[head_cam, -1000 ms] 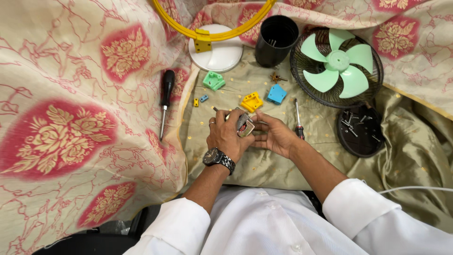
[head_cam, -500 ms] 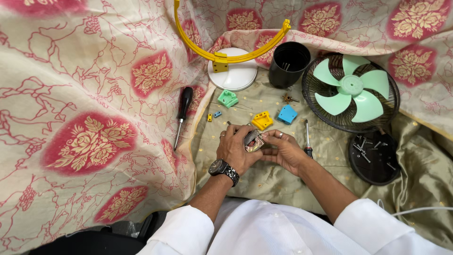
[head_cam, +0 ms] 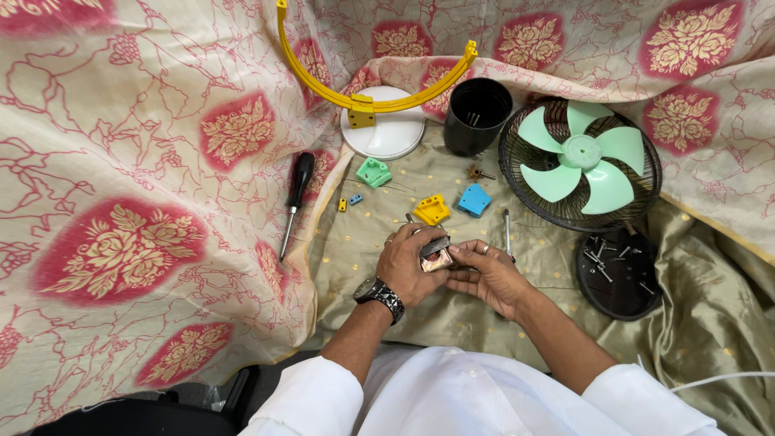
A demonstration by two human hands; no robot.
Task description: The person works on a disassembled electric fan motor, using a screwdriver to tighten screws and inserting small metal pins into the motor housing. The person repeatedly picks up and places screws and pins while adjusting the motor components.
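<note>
Gripping the small fan motor [head_cam: 436, 253] mid-frame, both hands clamped on its rigid, seemingly heavy metal sides.

The scene is seen through a single camera worn on the head, so no second view is available for overlap. It is aimed steeply downward and slightly forward, from above the wearer's own chest. The white sleeves and lap are caught along the bottom edge, and both forearms are seen running up into the middle, where the left hand [head_cam: 408, 266] and right hand [head_cam: 488, 278] are placed near the centre at arm's length. The cloth-covered desk [head_cam: 363, 242] is taken in widely, as far as the green-bladed fan [head_cam: 581, 161] at the upper right.
</note>
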